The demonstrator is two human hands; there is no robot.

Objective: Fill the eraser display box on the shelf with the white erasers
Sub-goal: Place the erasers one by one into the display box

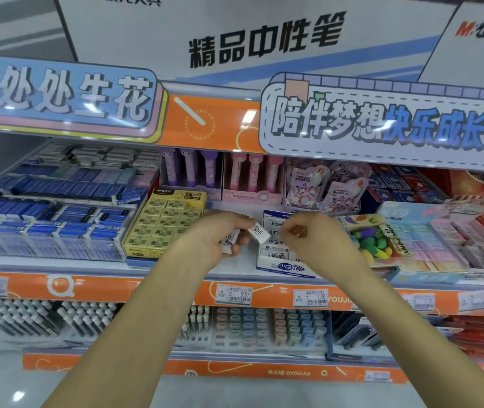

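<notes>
Two bare hands meet at the middle of the frame, in front of the orange-edged shelf (pixel 161 285). The left hand (pixel 214 240) is curled closed around white erasers (pixel 230 241), whose printed sleeves poke out between its fingers; how many it holds cannot be told. One more white eraser (pixel 260 232) sits tilted between the two hands, its left end touching the left hand's fingertips. The right hand (pixel 311 241) is loosely closed just right of that eraser, fingers bent inward; whether it actually grips the eraser cannot be told.

The eraser display box (pixel 286 267), white with blue print, stands on the shelf directly behind and below the right hand, partly hidden by it. A few white erasers already lie inside, visible at its left side and near its front.

Left of centre, a yellow box of erasers (pixel 162 228) stands just beside the left hand. Further left lie rows of blue packets (pixel 49 213). Right of centre sits a box of colourful shaped erasers (pixel 377 241). Two price tags (pixel 233 294) are fixed to the shelf edge below the hands.
</notes>
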